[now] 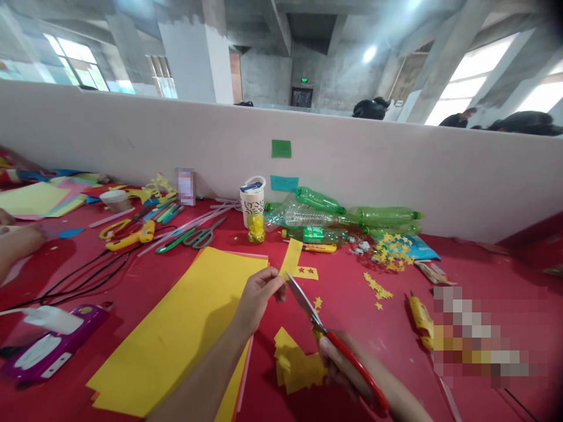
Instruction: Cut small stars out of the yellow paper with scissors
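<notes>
My left hand (259, 296) pinches the lower end of a yellow paper strip (292, 255) above the red table. In my right hand (343, 363) are red-handled scissors (352, 360), their blade tips at the strip beside my left fingertips. A yellow piece with two star-shaped holes (307, 272) lies just right of the strip. Below the blades is a pile of yellow paper scraps (297, 363). Large yellow sheets (176, 334) are stacked under and left of my left forearm. Small yellow stars (377, 288) lie to the right, near a heap of more stars (393, 252).
Green plastic bottles (382, 217) and a white cup (253, 202) stand or lie before the white partition (132, 135). Grey scissors (204, 234), a yellow glue gun (132, 237) and a purple power strip (57, 346) are left. Another glue gun (421, 321) is right. Another person's hand shows far left.
</notes>
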Motion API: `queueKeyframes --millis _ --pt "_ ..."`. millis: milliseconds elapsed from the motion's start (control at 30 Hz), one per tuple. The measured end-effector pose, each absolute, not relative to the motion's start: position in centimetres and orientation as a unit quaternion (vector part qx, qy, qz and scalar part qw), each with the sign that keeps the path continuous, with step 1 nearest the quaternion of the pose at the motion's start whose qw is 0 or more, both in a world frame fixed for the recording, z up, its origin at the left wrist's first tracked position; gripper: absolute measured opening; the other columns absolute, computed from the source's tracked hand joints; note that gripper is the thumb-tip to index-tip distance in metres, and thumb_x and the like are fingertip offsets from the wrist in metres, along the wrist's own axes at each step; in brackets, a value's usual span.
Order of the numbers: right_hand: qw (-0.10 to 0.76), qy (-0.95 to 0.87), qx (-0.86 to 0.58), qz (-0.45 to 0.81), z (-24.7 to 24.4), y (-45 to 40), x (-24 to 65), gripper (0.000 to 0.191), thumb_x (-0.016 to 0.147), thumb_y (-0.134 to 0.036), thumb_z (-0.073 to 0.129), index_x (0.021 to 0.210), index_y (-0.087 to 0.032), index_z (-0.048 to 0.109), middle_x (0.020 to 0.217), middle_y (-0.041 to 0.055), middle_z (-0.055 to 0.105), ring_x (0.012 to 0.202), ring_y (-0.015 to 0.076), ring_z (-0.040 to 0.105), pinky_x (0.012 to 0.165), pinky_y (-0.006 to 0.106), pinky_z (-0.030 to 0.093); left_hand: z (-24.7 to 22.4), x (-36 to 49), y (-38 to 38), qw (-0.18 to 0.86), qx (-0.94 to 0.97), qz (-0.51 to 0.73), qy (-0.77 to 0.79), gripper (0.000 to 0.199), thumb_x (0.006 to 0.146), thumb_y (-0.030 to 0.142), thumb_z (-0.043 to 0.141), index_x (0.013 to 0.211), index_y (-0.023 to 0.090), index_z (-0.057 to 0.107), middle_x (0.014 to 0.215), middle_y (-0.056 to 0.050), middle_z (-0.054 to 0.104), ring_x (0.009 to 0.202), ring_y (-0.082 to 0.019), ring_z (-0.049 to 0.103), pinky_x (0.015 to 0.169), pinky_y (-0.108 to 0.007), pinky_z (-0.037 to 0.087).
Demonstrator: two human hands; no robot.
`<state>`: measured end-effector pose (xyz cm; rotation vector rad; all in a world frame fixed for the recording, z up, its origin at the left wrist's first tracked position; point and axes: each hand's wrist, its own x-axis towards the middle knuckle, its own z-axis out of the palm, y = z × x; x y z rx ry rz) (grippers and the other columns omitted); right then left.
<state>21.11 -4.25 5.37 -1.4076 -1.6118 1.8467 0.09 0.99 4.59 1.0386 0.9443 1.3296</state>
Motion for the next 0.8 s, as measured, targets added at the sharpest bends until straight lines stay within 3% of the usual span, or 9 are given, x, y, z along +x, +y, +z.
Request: queueKeyframes --millis 567,800 --pt "0.166 -0.564 -0.479 0.652 6.09 -4.23 21.04 0.058 0.071 -0.078 0.044 0.068 -0.019 0.041 0.052 -0.0073 0.036 0.045 0.0065 0.035 0.042 0.018 0.027 4.35 -0.13 1.23 0.577 0.447 0.551 0.404 0.019 0.08 0.025 0.056 0.063 0.016 0.057 0.057 0.001 0.058 0.052 -0.01 0.052 0.053 -0.022 0.04" --pt "0.171 -0.57 -0.489 0.638 5.48 -4.06 20.84 0.061 0.067 -0.081 0.042 0.066 -0.02 0.041 0.046 -0.0093 0.033 0.038 0.0045 0.03 0.037 0.018 0.024 4.18 -0.11 1.22 0.585 0.438 0.556 0.396 0.018 0.08 0.024 0.056 0.064 0.015 0.057 0.056 0.001 0.058 0.051 -0.01 0.052 0.052 -0.022 0.04"
